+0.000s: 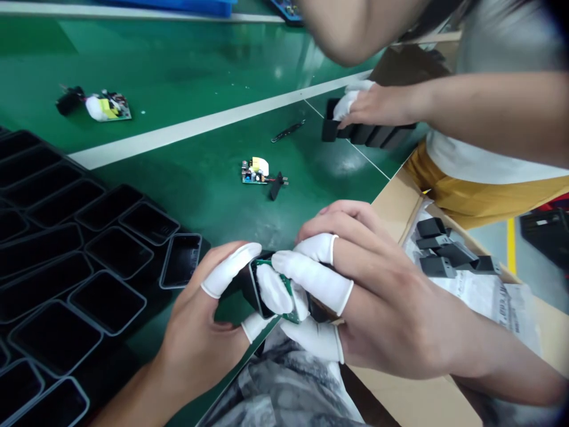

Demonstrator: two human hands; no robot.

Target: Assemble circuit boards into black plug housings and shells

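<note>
My left hand [200, 320], with white finger cots on thumb and finger, is closed around a black plastic housing [256, 292]. The housing's open end faces my right hand. Between the covered fingers of my right hand [377, 290] is a green circuit board [291, 318] with lumps of white material on it. One edge of the board sits at the mouth of the housing, partly inside; my fingers cover much of the rest. Beyond my hands lies another circuit board [255, 172], wired to a small black plug piece [276, 185].
Rows of black housings [109, 302] fill the left side. A third board [109, 108] and a slim black tool [288, 131] lie on the green table [191, 196]. At right, a co-worker's hand [373, 104] touches several black cases [377, 135]; a cardboard box [549, 323] holds black parts [448, 246].
</note>
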